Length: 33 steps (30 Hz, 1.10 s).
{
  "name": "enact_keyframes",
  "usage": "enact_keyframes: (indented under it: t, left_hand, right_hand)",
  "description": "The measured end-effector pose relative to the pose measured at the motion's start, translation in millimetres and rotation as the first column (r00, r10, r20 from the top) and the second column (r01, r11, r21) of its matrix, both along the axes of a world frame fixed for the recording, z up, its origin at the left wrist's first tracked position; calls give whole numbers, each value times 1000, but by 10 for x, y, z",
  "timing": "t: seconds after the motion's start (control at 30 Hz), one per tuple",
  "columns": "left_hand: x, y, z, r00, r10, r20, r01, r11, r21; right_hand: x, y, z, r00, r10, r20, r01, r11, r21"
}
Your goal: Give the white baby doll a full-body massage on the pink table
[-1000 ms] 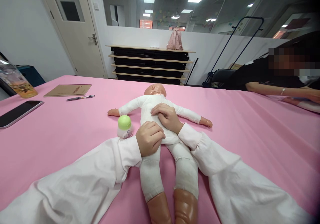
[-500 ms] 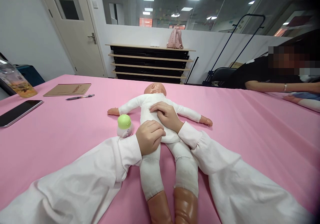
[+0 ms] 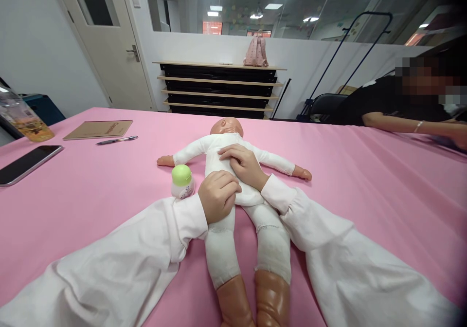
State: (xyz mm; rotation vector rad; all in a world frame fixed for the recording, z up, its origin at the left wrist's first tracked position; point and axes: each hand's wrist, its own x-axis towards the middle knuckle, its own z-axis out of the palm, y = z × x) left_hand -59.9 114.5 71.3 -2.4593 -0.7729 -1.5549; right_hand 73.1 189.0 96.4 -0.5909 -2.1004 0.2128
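Note:
A baby doll (image 3: 215, 159) with a white cloth body lies on its back, head away from me and legs towards me. My left hand (image 3: 218, 195) rests on its lower belly at the hip, fingers together and loosely bent, the tips partly hidden. Higher on the belly lies my right hand (image 3: 245, 166), its fingers stretched out across the cloth. Neither hand grasps anything. Just left of the doll, near my left wrist, stands a small white jar (image 3: 182, 183) with a green lid.
A pink cloth (image 3: 120, 186) covers the table. On the left are a phone (image 3: 31, 164), a pen (image 3: 117, 140), a brown notebook (image 3: 98, 129) and a drink bottle (image 3: 27, 118). Another person's arm (image 3: 394, 122) reaches over the table at the right.
My view has tilted down slightly. Both hands stay in place on the doll. The other person's arm on the right has shifted, and the doll limb near it no longer shows.

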Motion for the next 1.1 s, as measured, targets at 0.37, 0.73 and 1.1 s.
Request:
enact_keyframes:
  t: [0.37, 0.73, 1.1]
  left_hand:
    - [-12, -17, 8, 987, 162, -1, -162, 986, -30]
    - [-7, 11, 15, 992, -103, -69, 109, 991, 75]
    - [2, -2, 24, 993, 104, -61, -108, 992, -67]
  right_hand:
    - [10, 65, -37, 987, -156, -27, 156, 988, 13]
    - [20, -13, 15, 990, 138, 28, -140, 987, 78]
    - [18, 77, -33, 994, -91, 61, 89, 995, 37]
